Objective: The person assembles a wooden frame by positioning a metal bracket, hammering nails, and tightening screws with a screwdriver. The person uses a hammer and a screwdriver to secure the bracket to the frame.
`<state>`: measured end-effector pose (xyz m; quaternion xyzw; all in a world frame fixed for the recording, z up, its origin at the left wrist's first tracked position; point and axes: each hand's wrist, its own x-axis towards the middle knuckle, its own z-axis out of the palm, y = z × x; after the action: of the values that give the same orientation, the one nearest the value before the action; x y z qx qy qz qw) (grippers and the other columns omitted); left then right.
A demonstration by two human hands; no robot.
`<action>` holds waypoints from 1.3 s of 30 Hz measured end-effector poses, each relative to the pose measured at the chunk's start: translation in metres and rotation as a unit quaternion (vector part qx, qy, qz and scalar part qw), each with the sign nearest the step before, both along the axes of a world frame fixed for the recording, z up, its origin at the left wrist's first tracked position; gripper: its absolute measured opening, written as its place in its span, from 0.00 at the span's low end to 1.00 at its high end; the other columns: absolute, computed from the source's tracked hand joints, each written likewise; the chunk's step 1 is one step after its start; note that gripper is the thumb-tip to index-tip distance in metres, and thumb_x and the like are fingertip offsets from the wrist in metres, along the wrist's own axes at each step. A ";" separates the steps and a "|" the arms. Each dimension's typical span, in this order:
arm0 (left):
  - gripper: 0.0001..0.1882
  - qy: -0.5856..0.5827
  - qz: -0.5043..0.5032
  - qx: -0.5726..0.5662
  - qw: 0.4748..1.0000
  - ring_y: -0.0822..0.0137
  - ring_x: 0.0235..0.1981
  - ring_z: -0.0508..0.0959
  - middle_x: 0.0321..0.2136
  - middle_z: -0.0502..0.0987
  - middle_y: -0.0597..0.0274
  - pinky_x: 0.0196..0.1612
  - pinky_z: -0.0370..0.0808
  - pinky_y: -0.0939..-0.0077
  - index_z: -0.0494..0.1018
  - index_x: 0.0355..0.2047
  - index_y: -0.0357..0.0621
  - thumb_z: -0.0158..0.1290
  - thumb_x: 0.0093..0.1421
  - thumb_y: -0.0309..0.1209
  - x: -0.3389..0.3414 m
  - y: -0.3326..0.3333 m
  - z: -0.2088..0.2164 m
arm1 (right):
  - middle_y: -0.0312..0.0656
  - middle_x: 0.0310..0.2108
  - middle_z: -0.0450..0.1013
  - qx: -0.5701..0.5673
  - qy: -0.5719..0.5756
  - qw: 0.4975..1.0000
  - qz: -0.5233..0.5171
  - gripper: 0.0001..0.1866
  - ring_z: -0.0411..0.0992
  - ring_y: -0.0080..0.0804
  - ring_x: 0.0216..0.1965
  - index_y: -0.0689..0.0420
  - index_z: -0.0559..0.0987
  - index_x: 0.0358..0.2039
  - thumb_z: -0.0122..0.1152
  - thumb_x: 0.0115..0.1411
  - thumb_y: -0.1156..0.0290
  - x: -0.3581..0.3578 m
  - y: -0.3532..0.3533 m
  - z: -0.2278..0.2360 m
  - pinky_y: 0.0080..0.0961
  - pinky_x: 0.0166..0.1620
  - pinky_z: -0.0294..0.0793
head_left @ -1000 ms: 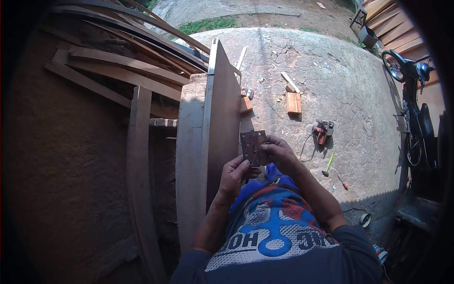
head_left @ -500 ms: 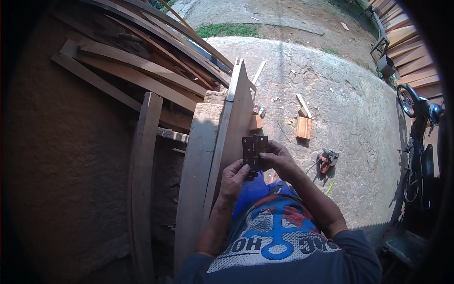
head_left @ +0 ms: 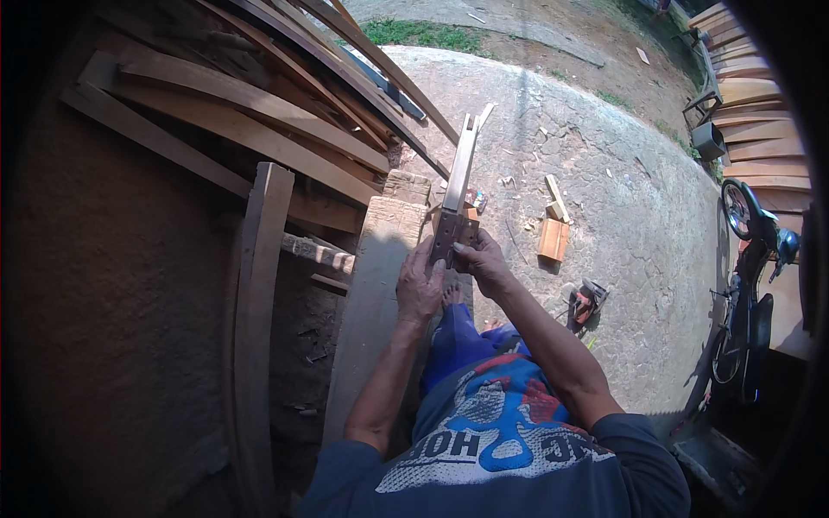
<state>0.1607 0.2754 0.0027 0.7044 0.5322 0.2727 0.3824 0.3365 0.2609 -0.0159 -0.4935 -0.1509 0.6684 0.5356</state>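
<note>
A dark metal butt hinge [head_left: 446, 236] with screw holes is held between my two hands, its leaves partly folded. My left hand [head_left: 419, 287] pinches the left leaf, thumb on its face. From the other side, the thumb and fingers of my right hand [head_left: 485, 261] grip the right leaf. Just beyond the hinge rises a narrow wooden piece [head_left: 459, 174], seen nearly edge-on with a slot at its far end. The hinge overlaps its near end; whether they touch I cannot tell. To the left of my hands lies a thick, worn plank [head_left: 370, 302].
Long boards [head_left: 250, 112] are stacked at the far left, and an upright beam [head_left: 263, 259] stands nearer. On the concrete floor at right lie a wooden block [head_left: 553, 239], offcuts [head_left: 556, 198] and a red power tool [head_left: 588, 302]. A motorcycle [head_left: 749, 285] stands at the far right.
The hinge and both hands have moved up and slightly left, to the near end of the wooden piece. That piece has turned from showing its broad face to nearly edge-on.
</note>
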 end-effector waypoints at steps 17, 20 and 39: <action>0.41 0.020 -0.045 -0.003 0.999 0.43 0.62 0.77 0.66 0.71 0.41 0.64 0.75 0.56 0.62 0.72 0.40 0.61 0.62 0.42 0.000 0.006 -0.020 | 0.33 0.41 0.80 -0.043 -0.053 0.997 0.019 0.26 0.79 0.23 0.37 0.51 0.74 0.57 0.75 0.62 0.62 0.007 0.012 0.010 0.25 0.40 0.80; 0.40 0.010 -0.045 0.029 0.999 0.43 0.63 0.76 0.66 0.71 0.40 0.65 0.74 0.56 0.63 0.72 0.39 0.62 0.63 0.40 0.001 0.004 -0.021 | 0.33 0.41 0.80 -0.051 -0.077 0.996 0.016 0.30 0.79 0.23 0.36 0.51 0.72 0.59 0.77 0.61 0.60 0.010 0.013 0.007 0.25 0.38 0.81; 0.12 -0.225 0.007 -0.230 0.947 0.76 0.32 0.76 0.31 0.79 0.65 0.35 0.75 0.78 0.77 0.39 0.40 0.65 0.67 0.36 0.023 0.092 -0.050 | 0.33 0.38 0.79 -0.142 -0.170 0.974 0.051 0.24 0.76 0.21 0.36 0.55 0.79 0.51 0.77 0.61 0.56 0.017 0.012 -0.025 0.31 0.41 0.79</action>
<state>0.1841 0.3671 -0.0477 0.5137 0.4853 0.2970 0.6422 0.3535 0.2733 -0.0407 -0.6627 -0.1686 0.6158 0.3914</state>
